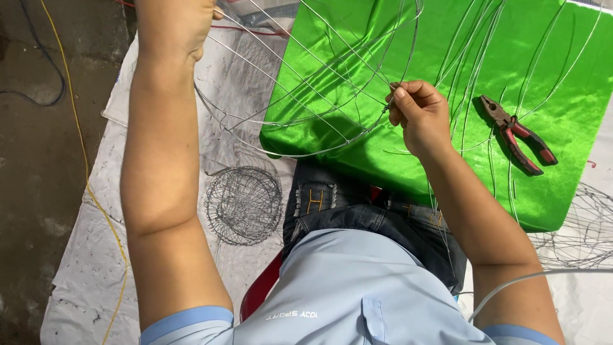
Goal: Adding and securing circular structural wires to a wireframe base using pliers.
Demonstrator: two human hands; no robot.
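while the person sits with the dark jeans (357, 211) and pale blue shirt (357, 300) nearest the camera, the round wire frame (306, 96) is held up in front of the lap, between the two arms. the right hand (418, 112) is the nearer one to the working spot: its fingers are pinched narrow on a thin wire at the frame's right rim, where several ribs cross, so the joint lies just at the fingertips and slightly to the left of the palm. the left hand (175, 25) is higher and further away, closed around the frame's upper left part, though the top edge of the view cuts off most of its grip. the frame's ribs run in long curves from upper left down to lower right.

below the frame, on the white sheet (83, 255) spread over the floor, a small ball of wire mesh (244, 206) lies beside the left knee. further out, a shiny green cloth (549, 191) spreads to the right, with loose wires (472, 70) across it and red-handled pliers (518, 135) lying just right of the right hand, long axis slanting away down-right. a yellow cable (83, 160) runs along the bare floor on the far left, well apart.
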